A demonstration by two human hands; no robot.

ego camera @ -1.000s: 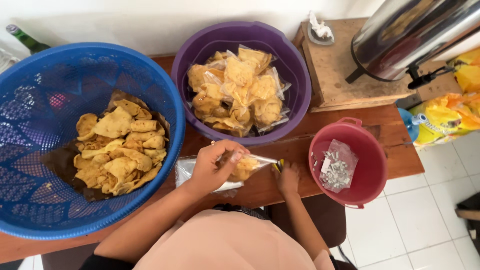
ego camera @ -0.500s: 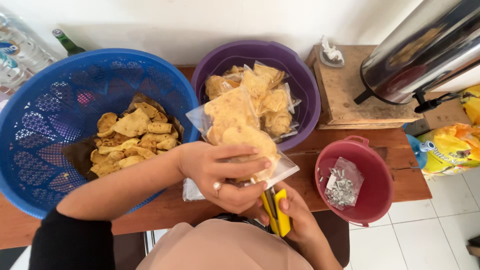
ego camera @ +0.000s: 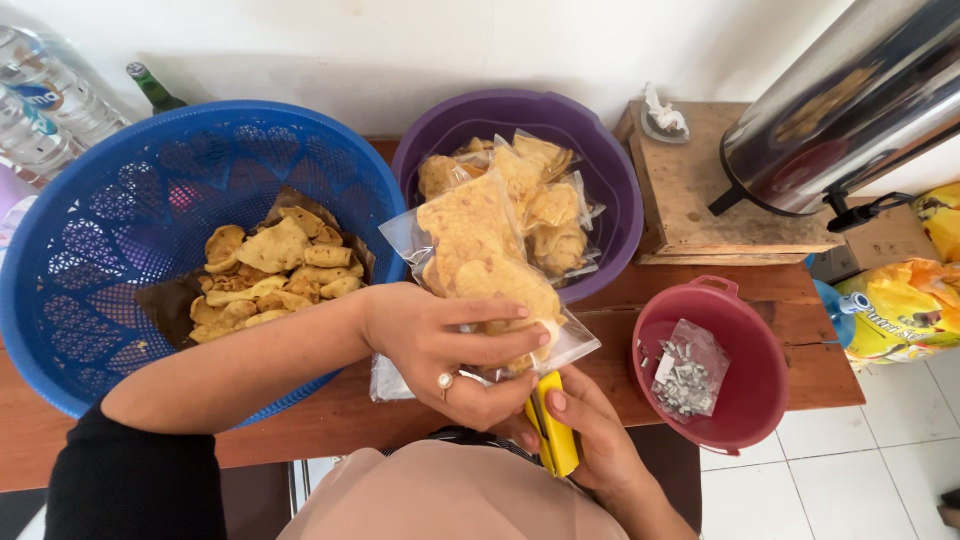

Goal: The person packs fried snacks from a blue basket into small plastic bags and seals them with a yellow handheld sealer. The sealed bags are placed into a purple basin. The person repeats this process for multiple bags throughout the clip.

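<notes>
My left hand grips a clear bag of golden crackers at the surface's near edge, its mouth pinched flat, while my right hand clasps a yellow stapler.

Both hands closed, touching

Bright, even daylight, sharp across most of the view.
Glare streaks along the steel urn; soft shadows under the blue basket and purple basin; wide-angle bending at the edges; slight softness on clothing at the bottom.
</notes>
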